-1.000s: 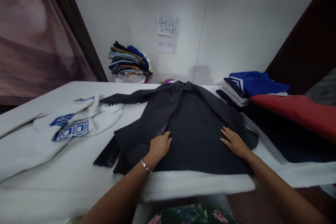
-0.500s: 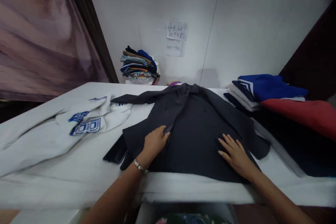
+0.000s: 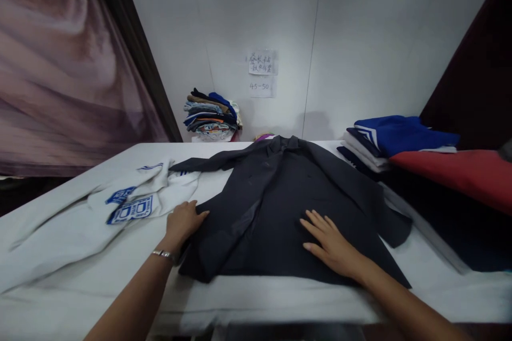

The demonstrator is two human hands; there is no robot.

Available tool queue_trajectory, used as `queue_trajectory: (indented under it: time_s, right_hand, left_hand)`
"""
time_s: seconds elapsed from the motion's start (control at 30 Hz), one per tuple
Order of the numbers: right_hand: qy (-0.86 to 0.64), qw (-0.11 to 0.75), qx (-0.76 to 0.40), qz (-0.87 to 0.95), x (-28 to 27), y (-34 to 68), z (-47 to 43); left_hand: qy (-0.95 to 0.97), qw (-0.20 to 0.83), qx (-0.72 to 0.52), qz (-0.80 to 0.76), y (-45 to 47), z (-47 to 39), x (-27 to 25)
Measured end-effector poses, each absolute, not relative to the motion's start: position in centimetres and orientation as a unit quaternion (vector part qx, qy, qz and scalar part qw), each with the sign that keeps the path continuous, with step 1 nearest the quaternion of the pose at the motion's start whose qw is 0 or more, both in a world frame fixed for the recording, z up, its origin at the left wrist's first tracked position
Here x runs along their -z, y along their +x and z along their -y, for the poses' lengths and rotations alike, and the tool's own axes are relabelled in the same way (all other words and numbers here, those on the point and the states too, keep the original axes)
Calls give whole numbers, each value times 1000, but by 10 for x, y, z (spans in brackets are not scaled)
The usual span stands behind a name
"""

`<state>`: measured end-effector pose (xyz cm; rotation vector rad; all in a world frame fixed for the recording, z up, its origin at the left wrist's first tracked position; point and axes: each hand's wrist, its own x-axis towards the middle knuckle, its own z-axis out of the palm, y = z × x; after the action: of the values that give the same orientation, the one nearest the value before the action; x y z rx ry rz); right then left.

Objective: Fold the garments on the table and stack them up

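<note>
A dark grey long-sleeved jacket [image 3: 280, 224] lies spread on the white table [image 3: 132, 287], its collar at the far side. At the jacket's left edge my left hand [image 3: 184, 224] is closed on the cloth, thumb on top and its other fingers partly hidden. My right hand [image 3: 330, 242] rests flat on the right half of the jacket, fingers apart. The left front panel is rumpled near the hem. A white long-sleeved top [image 3: 88, 218] with blue lettering lies to the left of the jacket.
Folded clothes, with a blue one [image 3: 404, 133] and a red one [image 3: 460, 173], are piled at the right. Another stack of folded clothes [image 3: 211, 114] stands by the wall at the back. Handwritten paper notes [image 3: 262, 74] hang on the wall. A pinkish curtain [image 3: 68, 74] hangs at the left.
My left hand has moved left from the jacket's front opening to its left edge. My right hand has slid left across the cloth. The black phone at the left edge is now hidden.
</note>
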<state>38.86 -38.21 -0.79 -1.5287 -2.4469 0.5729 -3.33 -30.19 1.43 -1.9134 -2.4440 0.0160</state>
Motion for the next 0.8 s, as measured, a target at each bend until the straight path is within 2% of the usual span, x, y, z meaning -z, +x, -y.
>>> queue_trajectory:
  time_s: [0.23, 0.33, 0.6, 0.7, 0.8]
  right_hand:
    - [-451, 62, -239, 858, 15, 351, 370]
    - [-452, 68, -237, 857, 23, 350, 368]
    - [-445, 109, -248, 853, 26, 353, 370]
    - [-440, 150, -270, 843, 33, 353, 369]
    - [-438, 258, -333, 794, 44, 354, 362]
  left_hand:
    - [-637, -66, -48, 767, -51, 272, -18]
    - [-662, -48, -57, 746, -54, 267, -26]
    - [-720, -81, 17, 689, -3, 292, -101]
    - [-768, -95, 59, 630, 55, 323, -128]
    - [-828, -132, 88, 539, 123, 357, -120]
